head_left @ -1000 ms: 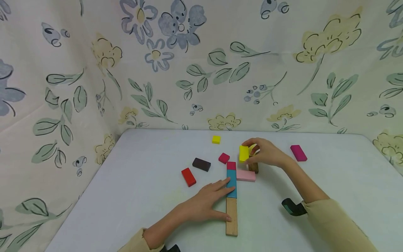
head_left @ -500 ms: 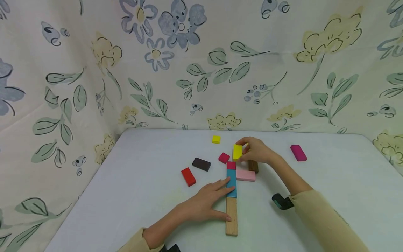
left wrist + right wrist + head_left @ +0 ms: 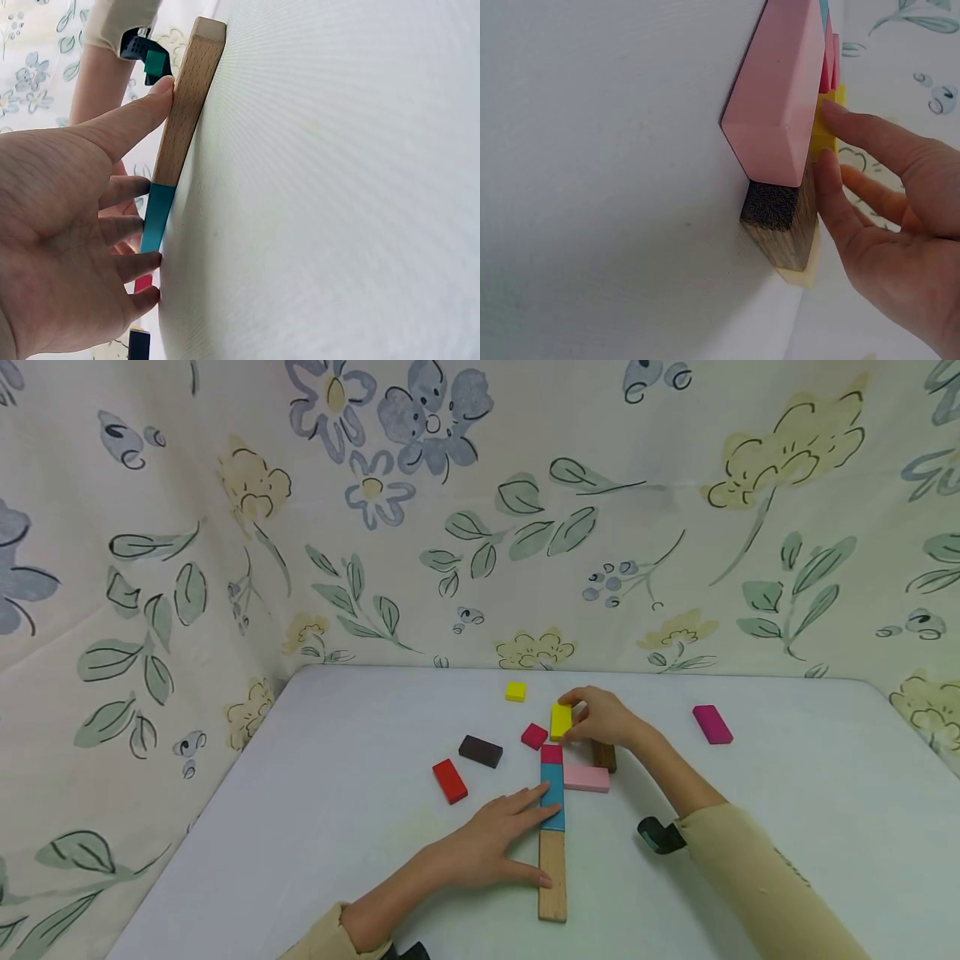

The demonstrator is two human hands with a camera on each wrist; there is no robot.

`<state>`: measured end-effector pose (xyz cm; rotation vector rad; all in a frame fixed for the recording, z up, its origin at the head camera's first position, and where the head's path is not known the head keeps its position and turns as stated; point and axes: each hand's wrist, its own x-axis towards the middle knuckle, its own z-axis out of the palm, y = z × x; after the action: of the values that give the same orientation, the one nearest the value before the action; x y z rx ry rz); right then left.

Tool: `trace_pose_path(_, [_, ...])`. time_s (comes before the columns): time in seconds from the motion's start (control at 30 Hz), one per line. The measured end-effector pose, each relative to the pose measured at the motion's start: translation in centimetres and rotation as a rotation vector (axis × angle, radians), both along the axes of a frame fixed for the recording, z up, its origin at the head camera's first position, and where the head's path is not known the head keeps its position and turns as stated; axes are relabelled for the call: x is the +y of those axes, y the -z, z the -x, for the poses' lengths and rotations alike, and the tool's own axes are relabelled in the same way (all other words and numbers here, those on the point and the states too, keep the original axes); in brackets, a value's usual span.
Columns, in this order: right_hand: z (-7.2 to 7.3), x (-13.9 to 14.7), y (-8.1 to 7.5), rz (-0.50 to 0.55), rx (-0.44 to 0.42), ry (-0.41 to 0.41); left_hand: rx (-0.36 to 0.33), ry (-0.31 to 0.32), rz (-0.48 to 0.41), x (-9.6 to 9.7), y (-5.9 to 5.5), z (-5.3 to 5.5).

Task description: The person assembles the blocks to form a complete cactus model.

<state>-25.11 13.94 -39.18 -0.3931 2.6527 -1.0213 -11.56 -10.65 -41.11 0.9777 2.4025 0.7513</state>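
A straight row runs away from the person: a plain wooden block [image 3: 552, 897], a blue block [image 3: 553, 777] and a small crimson block [image 3: 551, 754]. My left hand [image 3: 491, 839] rests on this row with spread fingers, thumb on the wood and fingertips on the blue. Just beyond the row's far end, my right hand [image 3: 607, 722] pinches a bright yellow block [image 3: 560, 721] between thumb and fingers. Against the row's right side lies a pink block [image 3: 587, 778]. A dark brown wooden block [image 3: 799, 229] lies behind the pink one, partly hidden by the right hand in the head view.
Left of the row lie a red block [image 3: 450, 782] and a dark block [image 3: 481, 751]. A small crimson-pink block [image 3: 534, 737] sits near the row's far end. Farther back is a small yellow block [image 3: 515, 692]; a magenta block [image 3: 712, 725] lies right. A patterned curtain [image 3: 465, 510] hangs behind.
My right hand has moved left with the yellow block, from above the brown block to just past the row's far end. The left hand has stayed in place.
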Motion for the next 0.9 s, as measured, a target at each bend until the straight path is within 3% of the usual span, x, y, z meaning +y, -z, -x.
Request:
trace_pose_path(0.37, [0.10,-0.20,0.05,-0.006,-0.018,-0.001,0.001,-0.010,0.013,0.06,-0.20,-0.10])
trace_pose_path(0.63, [0.08,-0.47,0.13,0.015,-0.034,0.023,0.004,0.013,-0.028,-0.18,0.25,0.00])
trace_pose_path(0.9, [0.06,-0.95,0.48,0.033,-0.034,0.046,-0.002,-0.011,0.012,0.06,-0.17,-0.03])
